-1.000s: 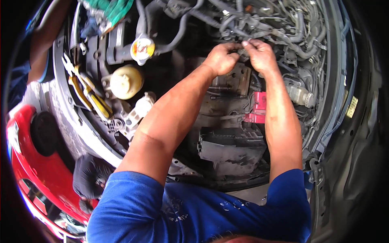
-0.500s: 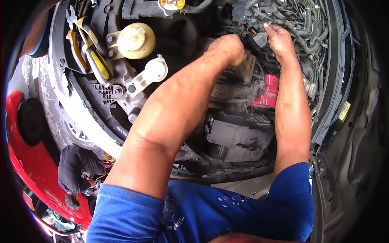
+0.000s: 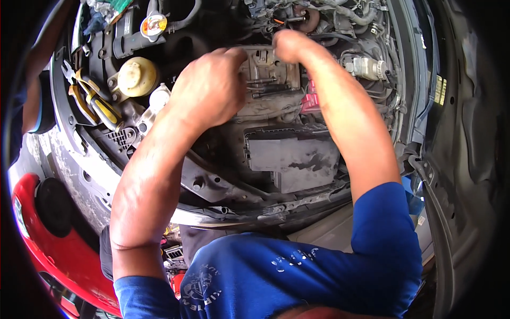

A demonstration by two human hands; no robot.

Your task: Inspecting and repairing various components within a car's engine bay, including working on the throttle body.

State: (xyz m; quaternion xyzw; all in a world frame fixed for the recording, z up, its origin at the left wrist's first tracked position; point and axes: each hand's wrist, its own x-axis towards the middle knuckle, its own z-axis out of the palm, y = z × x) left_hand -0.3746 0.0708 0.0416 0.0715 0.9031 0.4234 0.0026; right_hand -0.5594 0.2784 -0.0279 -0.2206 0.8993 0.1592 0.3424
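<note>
Inside an open engine bay, my left hand (image 3: 215, 85) is over the left edge of a dirty metal battery tray (image 3: 289, 74). Its fingers curl inward, and what they hold, if anything, is hidden. My right hand (image 3: 289, 47) is closed by the tray's far edge, fingertips pointing down and out of sight. Between the hands, slim dark tools or rods (image 3: 268, 87) lie on the tray. A pink-red plastic cover (image 3: 309, 101) sits just right of it, partly behind my right forearm. Beyond my right hand run wires and a part with an orange tip (image 3: 279, 22).
Pliers (image 3: 77, 87) and a yellow-black screwdriver (image 3: 106, 111) rest at the bay's left edge. Nearby are a yellowed reservoir (image 3: 137, 77) and a radiator cap (image 3: 153, 25). A black fuse box (image 3: 292, 154) is nearest me. Another person's arm (image 3: 33, 103) shows at far left, above a red car (image 3: 64, 250).
The view has shifted, so the bay sits further left. My right hand has left the dark connector among the wires and come toward the tray. My left hand has moved left and nearer me.
</note>
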